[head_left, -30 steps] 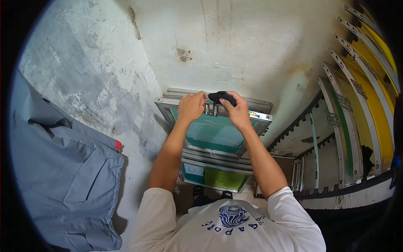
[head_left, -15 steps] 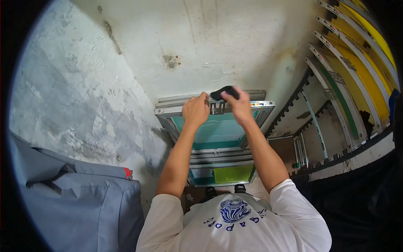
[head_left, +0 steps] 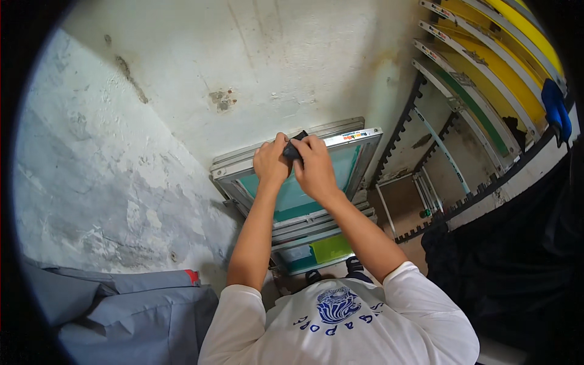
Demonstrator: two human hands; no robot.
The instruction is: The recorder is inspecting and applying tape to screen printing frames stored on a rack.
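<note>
My left hand (head_left: 270, 163) grips the top bar of an aluminium-framed screen (head_left: 293, 199) with teal mesh, its fingers closed beside a black cloth-like piece (head_left: 294, 149). My right hand (head_left: 314, 170) pinches that black piece over the middle of the same bar, where it hides the metal fitting seen earlier. The screen stands tilted near the back wall, with another frame (head_left: 344, 123) behind it and more frames, one with yellow-green mesh (head_left: 331, 248), lower down near my feet.
At the right a toothed rack (head_left: 459, 213) holds several yellow and green screens (head_left: 499, 67), with a blue object (head_left: 555, 109) on its edge and black fabric (head_left: 517, 255) below. Rough walls (head_left: 115, 182) enclose the left and back. A grey garment (head_left: 131, 313) hangs at lower left.
The view has shifted. My right hand and the black piece have come down and left, closer to my left hand, onto the bar's middle. The front frame now appears more slanted.
</note>
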